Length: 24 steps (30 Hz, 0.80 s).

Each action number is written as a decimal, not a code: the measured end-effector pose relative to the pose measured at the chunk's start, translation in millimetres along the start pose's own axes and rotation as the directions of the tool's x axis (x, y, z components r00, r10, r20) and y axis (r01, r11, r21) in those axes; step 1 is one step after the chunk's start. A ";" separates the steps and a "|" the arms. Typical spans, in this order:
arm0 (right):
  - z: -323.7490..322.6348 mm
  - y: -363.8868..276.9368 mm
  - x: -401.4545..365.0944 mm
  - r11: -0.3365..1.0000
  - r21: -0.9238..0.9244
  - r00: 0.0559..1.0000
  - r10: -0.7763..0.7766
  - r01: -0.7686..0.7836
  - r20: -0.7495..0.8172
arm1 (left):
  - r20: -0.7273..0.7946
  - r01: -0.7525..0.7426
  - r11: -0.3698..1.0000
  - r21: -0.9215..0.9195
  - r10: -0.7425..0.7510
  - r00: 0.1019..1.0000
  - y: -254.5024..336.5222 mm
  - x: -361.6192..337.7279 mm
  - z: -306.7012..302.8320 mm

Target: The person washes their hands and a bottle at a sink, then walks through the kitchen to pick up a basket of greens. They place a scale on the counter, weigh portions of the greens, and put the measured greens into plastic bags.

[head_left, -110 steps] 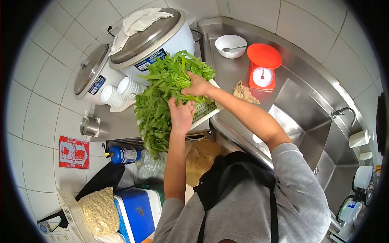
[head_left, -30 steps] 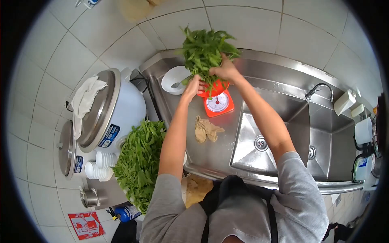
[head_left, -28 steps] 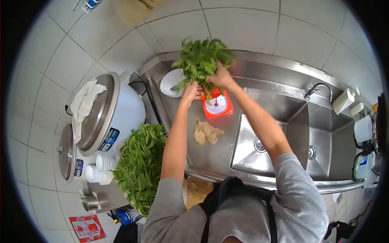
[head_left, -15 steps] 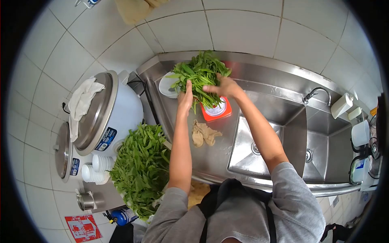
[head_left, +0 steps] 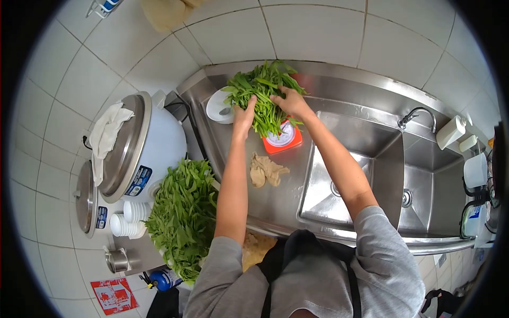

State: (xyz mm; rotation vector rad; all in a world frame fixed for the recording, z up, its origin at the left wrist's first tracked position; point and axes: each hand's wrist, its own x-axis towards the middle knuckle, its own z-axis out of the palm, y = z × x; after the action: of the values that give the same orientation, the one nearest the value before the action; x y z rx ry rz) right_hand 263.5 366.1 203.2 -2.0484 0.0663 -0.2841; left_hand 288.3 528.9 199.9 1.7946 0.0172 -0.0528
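Observation:
A heap of leafy green vegetables (head_left: 262, 87) rests on top of an orange-red dial scale (head_left: 282, 139) on the steel counter. My left hand (head_left: 244, 116) is against the left side of the heap, thumb up and the other fingers partly hidden. On the right side my right hand (head_left: 290, 102) touches the stems, its fingers spread and partly among them. A white bowl (head_left: 219, 106) stands just left of the heap. Below the scale lies a crumpled beige cloth (head_left: 266, 170).
A larger pile of greens (head_left: 183, 217) is at the lower left, beside stacked white cups (head_left: 129, 218) and a big lidded cooker (head_left: 159, 148). The double sink (head_left: 344, 159) with its faucet (head_left: 417, 116) lies to the right, and bottles (head_left: 450, 132) stand behind it.
My right hand has shifted slightly up and left, onto the stems. The greens look more gathered, and the view has moved a little.

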 end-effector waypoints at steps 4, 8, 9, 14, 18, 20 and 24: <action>-14.1 -15.8 -5.8 0.980 -0.201 1.000 -0.001 -0.004 -0.028 | -0.032 -0.109 0.971 0.212 0.118 0.992 1.4 7.1 -17.4; -27.1 -15.3 -8.9 0.978 -0.185 0.994 0.103 -0.095 0.033 | -0.039 0.023 0.934 0.356 -0.010 0.999 18.2 -9.9 -31.9; -31.2 -16.6 -12.3 0.970 -0.228 0.996 0.089 -0.088 -0.005 | 0.096 0.047 0.919 0.392 -0.092 0.991 34.7 -23.4 -38.4; -24.7 -30.8 -31.3 0.975 -0.152 0.957 -0.191 0.160 -0.217 | 0.244 0.124 0.863 0.491 -0.272 0.931 50.4 -47.8 -69.1; 17.3 -85.5 -84.8 0.913 -0.043 0.901 -0.406 0.405 -0.151 | 0.352 -0.032 0.914 0.404 -0.123 0.928 51.4 -65.6 -119.6; 45.9 -102.0 -109.9 0.877 0.129 0.885 -0.464 0.464 -0.031 | 0.350 -0.095 0.937 0.337 -0.031 0.936 53.2 -78.0 -148.7; 104.3 -118.7 -155.4 0.911 0.228 0.809 -0.410 0.343 0.422 | 0.226 -0.239 0.881 0.409 0.156 0.962 61.1 -131.5 -203.0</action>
State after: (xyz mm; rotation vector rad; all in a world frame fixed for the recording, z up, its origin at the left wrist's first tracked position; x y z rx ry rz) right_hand 127.8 538.7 233.5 -1.9222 -0.6506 -0.0316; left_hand 164.8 715.4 310.4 2.2219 -0.3391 -0.0825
